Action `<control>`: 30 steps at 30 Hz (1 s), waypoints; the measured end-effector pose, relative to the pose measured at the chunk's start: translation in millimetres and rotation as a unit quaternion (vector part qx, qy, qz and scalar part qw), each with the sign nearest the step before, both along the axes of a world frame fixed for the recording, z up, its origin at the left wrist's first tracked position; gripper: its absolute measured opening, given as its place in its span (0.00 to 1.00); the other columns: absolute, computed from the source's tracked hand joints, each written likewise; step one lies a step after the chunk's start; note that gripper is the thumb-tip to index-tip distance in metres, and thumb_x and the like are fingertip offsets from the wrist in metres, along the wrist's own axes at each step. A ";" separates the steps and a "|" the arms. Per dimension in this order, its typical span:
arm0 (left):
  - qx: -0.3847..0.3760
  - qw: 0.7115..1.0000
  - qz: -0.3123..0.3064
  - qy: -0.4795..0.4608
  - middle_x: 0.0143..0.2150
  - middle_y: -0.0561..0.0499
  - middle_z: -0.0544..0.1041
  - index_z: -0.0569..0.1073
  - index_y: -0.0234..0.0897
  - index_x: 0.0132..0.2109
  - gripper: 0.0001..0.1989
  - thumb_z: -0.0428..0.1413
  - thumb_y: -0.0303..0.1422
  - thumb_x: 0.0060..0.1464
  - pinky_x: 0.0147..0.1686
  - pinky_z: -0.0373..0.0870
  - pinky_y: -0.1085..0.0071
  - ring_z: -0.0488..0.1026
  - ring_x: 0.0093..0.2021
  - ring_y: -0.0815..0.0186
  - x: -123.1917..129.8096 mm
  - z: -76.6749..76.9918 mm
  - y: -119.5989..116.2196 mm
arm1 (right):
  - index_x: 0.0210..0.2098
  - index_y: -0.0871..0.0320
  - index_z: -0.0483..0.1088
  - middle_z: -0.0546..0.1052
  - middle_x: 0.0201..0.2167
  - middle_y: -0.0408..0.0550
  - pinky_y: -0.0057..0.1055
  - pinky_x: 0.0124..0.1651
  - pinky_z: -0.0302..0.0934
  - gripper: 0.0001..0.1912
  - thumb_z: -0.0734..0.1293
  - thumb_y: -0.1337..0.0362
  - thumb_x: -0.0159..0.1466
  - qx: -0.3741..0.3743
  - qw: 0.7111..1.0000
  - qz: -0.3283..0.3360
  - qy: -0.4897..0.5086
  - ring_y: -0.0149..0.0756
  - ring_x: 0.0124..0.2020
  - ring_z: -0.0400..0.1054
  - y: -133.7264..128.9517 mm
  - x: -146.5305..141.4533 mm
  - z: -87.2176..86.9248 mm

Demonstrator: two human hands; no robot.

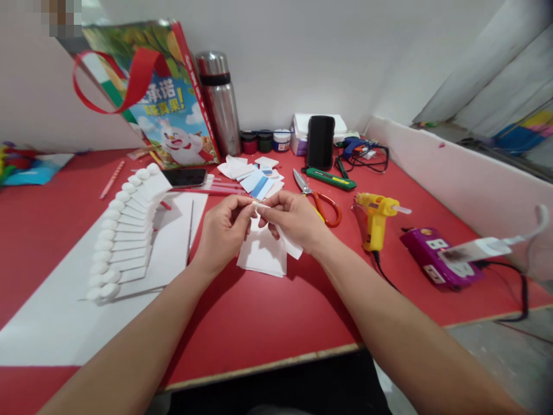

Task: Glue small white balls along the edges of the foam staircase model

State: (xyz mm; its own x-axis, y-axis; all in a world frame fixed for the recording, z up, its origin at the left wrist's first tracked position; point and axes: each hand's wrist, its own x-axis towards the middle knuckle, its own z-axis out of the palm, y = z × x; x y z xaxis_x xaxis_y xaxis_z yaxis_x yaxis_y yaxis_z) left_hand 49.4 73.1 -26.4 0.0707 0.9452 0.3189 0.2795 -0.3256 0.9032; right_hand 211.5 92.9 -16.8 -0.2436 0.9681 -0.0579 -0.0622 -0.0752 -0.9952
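Observation:
My left hand and my right hand meet over the middle of the table. Both are closed, fingertips pinching a piece of white paper between them. Its edge looks folded or rolled at the fingertips, and a loose flap hangs below my right hand. Directly beneath lies a small stack of white paper sheets. To the left of my hands, a curved row of white card pieces with round white ends stands on a large white sheet.
Behind my hands are loose paper cards, scissors and a green utility knife. A yellow glue gun and a purple power strip sit at right. A steel flask and a gift bag stand at the back.

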 end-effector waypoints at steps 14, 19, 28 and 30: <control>0.160 0.977 0.030 0.134 0.31 0.50 0.76 0.79 0.36 0.43 0.08 0.54 0.31 0.66 0.34 0.68 0.69 0.72 0.31 0.66 2.3 -3.1 -2.2 | 0.31 0.57 0.68 0.76 0.23 0.44 0.27 0.25 0.57 0.10 0.69 0.58 0.64 0.214 0.969 -0.053 -0.107 0.30 0.21 0.66 -8.4 -1.8 -10.8; 0.183 0.976 0.009 0.121 0.33 0.51 0.76 0.80 0.36 0.45 0.11 0.52 0.25 0.65 0.33 0.69 0.70 0.70 0.27 0.70 2.2 -3.1 -2.8 | 0.31 0.57 0.69 0.76 0.22 0.43 0.27 0.22 0.57 0.14 0.72 0.54 0.63 0.190 0.978 -0.044 -0.070 0.28 0.18 0.65 -7.7 -0.6 -7.8; 0.065 0.998 -0.011 0.012 0.26 0.54 0.74 0.80 0.37 0.47 0.09 0.56 0.33 0.65 0.25 0.70 0.72 0.70 0.22 0.71 1.7 -0.3 -5.0 | 0.30 0.58 0.70 0.76 0.22 0.42 0.26 0.20 0.57 0.12 0.73 0.58 0.63 0.201 0.978 -0.029 -0.055 0.26 0.17 0.64 -7.3 3.8 -2.3; 0.056 0.998 -0.009 -0.005 0.25 0.54 0.73 0.81 0.37 0.47 0.09 0.57 0.33 0.65 0.25 0.70 0.73 0.70 0.21 0.71 2.0 0.0 -4.8 | 0.30 0.58 0.70 0.76 0.22 0.42 0.26 0.20 0.57 0.11 0.72 0.59 0.63 0.198 0.979 -0.023 -0.050 0.26 0.16 0.64 -6.9 4.5 -2.4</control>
